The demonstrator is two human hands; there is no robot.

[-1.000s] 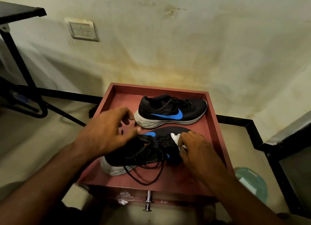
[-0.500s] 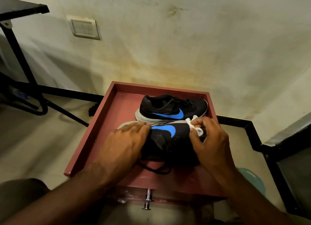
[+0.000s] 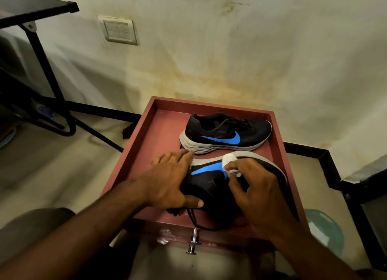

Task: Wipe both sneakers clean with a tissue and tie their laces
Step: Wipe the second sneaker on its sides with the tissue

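Two black sneakers with blue swooshes lie in a red tray [image 3: 144, 137]. The far sneaker [image 3: 226, 133] stands upright by the tray's back wall. The near sneaker [image 3: 211, 177] is tipped on its side, its grey sole facing away from me. My left hand [image 3: 169, 179] holds its heel end, thumb on the near side. My right hand [image 3: 257, 187] pinches a white tissue [image 3: 229, 163] and presses it against the sole edge near the swoosh. A loose black lace [image 3: 194, 219] trails toward the tray's front edge.
The tray sits on a small stand with a metal knob [image 3: 193, 243] at its front. A stained wall with a switch plate [image 3: 120, 30] rises behind. A black metal table frame [image 3: 48, 70] stands at the left, a teal object [image 3: 326, 231] on the floor at the right.
The near sneaker has been turned onto its side with the sole away from me. My right hand with the tissue slid from the toe end back left along the sole edge.
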